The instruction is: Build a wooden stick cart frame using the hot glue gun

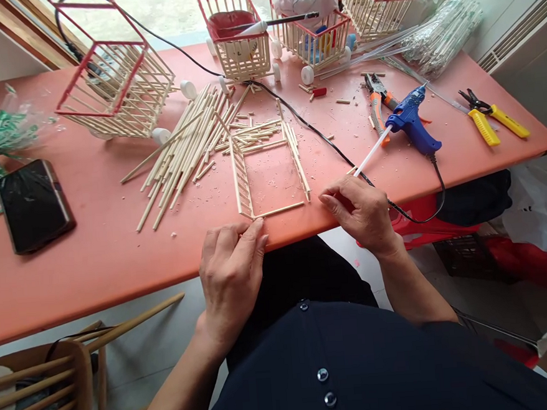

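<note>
In front of me on the table stands a small open frame of pale wooden sticks (242,179), with slatted sides left and right. One loose-looking stick (281,209) spans its near side, close to the table edge. My left hand (233,264) is closed in a pinch at the frame's near left corner, on or beside that stick's end. My right hand (361,211) rests at the table edge, right of the frame, fingers bent and thumb apart, with nothing visible in it. Just beyond it lies a blue glue gun (412,120) with a white glue stick (373,151) in its back.
Piled wooden sticks (188,148) lie left of the frame. Small stick carts (115,85) with red rims line the back. Orange-handled pliers (376,101) and yellow-handled cutters (497,120) lie right. A black cable (315,133) crosses the table. A phone (34,206) lies left.
</note>
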`<state>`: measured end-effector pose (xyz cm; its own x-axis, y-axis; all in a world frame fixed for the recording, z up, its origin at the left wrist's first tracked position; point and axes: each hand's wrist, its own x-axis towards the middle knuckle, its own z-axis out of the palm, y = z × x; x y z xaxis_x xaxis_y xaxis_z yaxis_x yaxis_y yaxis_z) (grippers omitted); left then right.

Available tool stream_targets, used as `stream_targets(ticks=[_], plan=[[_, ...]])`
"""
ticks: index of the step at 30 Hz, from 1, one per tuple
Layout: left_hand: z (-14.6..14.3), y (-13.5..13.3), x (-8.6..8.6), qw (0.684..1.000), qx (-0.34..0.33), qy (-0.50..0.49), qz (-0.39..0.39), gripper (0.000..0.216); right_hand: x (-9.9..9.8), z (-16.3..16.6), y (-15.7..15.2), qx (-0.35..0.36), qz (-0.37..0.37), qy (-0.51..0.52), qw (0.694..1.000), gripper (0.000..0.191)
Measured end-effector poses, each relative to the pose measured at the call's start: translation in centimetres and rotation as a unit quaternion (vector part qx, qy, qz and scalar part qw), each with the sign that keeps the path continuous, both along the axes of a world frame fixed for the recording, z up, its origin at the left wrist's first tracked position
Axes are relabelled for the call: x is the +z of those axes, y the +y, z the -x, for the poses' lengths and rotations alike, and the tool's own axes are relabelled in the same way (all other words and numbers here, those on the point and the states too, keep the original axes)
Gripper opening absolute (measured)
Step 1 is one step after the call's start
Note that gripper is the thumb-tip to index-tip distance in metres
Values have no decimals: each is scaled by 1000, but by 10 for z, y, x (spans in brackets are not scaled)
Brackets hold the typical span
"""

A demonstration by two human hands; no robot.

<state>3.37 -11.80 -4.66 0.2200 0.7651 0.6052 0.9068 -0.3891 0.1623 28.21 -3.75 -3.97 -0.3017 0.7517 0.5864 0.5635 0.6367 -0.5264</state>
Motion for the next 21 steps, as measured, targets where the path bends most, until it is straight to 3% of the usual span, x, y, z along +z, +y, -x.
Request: stream_targets(ticks=[7, 13, 17, 21], plan=[[2, 1, 4, 997, -10, -69, 34, 8, 1, 0, 0, 3, -16, 0, 1000, 16], [13, -6, 12, 992, -24, -120, -20, 20, 8, -10, -5, -22, -21, 9, 999, 13], [6, -7, 18, 990, -76, -108, -45, 24, 21, -31, -4, -105, -36, 26, 993, 15], [-12, 2, 20, 990, -114, -85, -17, 36, 36, -59, 5, -202, -29, 11, 979, 18]])
